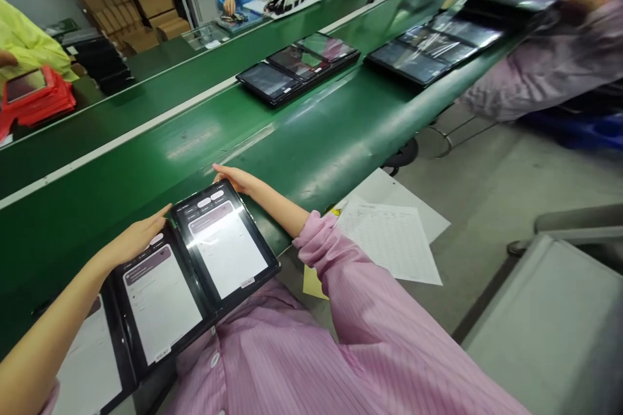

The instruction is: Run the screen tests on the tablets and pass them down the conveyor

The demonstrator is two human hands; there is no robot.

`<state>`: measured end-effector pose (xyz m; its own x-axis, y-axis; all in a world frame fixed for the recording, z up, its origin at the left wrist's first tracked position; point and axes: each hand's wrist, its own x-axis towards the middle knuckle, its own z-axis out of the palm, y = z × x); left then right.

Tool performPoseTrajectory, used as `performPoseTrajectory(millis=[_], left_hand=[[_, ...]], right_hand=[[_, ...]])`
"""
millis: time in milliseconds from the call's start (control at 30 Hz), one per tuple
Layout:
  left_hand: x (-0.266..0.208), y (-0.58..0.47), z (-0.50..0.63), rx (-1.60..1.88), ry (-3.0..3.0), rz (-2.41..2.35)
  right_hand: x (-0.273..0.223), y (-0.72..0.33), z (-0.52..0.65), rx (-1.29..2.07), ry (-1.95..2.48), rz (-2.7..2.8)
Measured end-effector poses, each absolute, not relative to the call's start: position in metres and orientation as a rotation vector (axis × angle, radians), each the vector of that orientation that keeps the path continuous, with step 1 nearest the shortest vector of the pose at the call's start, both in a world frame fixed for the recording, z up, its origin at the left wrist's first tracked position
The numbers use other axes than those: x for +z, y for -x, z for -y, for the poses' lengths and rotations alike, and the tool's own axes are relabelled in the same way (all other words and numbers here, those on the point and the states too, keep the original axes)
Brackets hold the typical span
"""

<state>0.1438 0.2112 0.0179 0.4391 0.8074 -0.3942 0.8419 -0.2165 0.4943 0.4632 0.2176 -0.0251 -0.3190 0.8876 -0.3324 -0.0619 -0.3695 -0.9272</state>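
Note:
A black tray [210, 298] holding tablets in a row lies tilted in front of me, overhanging the near edge of the green conveyor belt. The right tablet [231, 253] and middle tablet [163, 301] have lit white screens; the left tablet [92, 363] is partly covered by my forearm. My left hand [141, 233] lies over the tray's far edge at the middle tablet, its fingers held together along the rim and its thumb hidden. At the far right corner, my right hand [236, 176] grips the tray, with some fingers hidden behind it.
Further along the belt [195, 142] sit another tray of tablets [299, 68] and a film-covered tray [433, 52]. Printed sheets [389, 240] hang below the belt's near edge. A grey cart [549, 311] stands at right. Co-workers sit opposite and farther along; red cases [36, 100] lie far left.

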Motion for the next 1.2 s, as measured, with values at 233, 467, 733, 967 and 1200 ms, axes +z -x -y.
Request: performPoseTrajectory(millis=[233, 467, 733, 967, 1200], left_hand=[[0.007, -0.115, -0.225, -0.136, -2.052, -1.279], [0.022, -0.074, -0.215, -0.115, -1.996, -1.469], [0.045, 0.008, -0.179, -0.16, -1.942, -1.634], [0.035, 0.011, -0.124, 0.131, -2.048, -1.851], [0.012, 0.053, -0.001, 0.51, -2.403, -1.729]], right_hand=[[-0.026, -0.465, -0.215, 1.592, 1.26, 1.364], [-0.025, -0.47, -0.203, 1.345, 1.366, 1.534], [-0.017, -0.478, -0.162, 0.727, 1.473, 1.787], [0.009, -0.409, -0.088, 0.559, 1.402, 2.217], [-0.025, -0.375, 0.01, 0.249, 1.489, 2.427]])
